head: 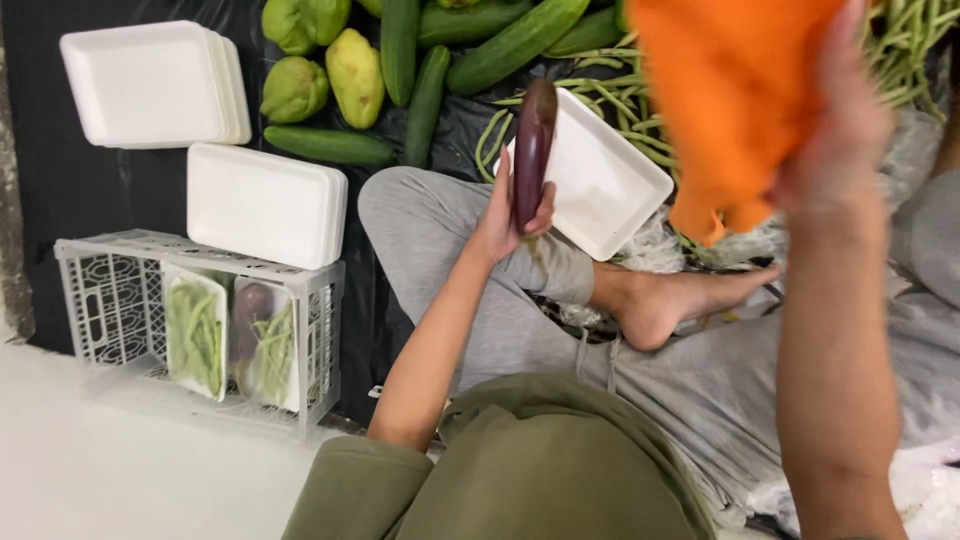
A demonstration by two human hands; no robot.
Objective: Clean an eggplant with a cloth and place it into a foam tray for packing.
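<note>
Left hand [510, 215] closed around the lower end of a long, glossy dark-purple eggplant [533, 150], held upright at centre frame; right hand [835, 130] at 2 o'clock pinches a blurred orange cloth [735, 90]. Eggplant judged firm, moderately heavy, smooth-skinned and slippery, bruisable: grip best at mid-body. White foam tray [610, 185] just behind it; green cucumbers [430, 95] at 12 o'clock.
</note>
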